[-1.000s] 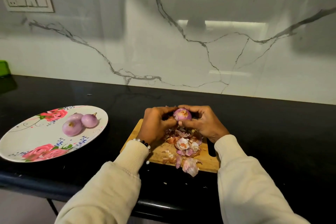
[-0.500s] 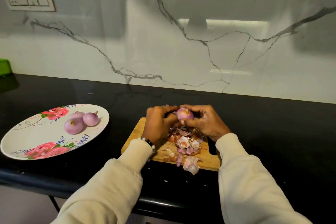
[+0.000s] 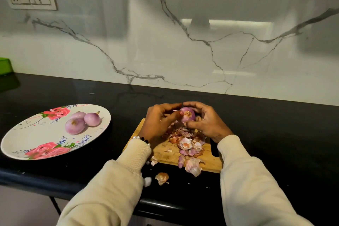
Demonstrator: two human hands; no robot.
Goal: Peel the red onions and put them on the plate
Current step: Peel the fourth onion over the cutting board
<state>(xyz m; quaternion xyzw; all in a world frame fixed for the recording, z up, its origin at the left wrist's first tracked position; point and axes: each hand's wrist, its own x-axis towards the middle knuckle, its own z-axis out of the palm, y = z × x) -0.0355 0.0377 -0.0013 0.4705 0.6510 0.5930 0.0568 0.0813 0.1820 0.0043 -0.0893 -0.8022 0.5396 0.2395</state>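
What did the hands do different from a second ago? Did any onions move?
Hardly anything changed. Both hands, left and right, still grip the same onion over the board, their fingers only shifting a little as they peel. Nothing was let go or picked up. The three peeled onions stay put on the plate, and the peel pile stays on the board.

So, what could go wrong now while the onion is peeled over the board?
1. Skins already spill past the board; one piece lies near the counter edge, and more may fall.
2. Both hands, left and right, hold the onion in the air; if it slips, it could roll away.
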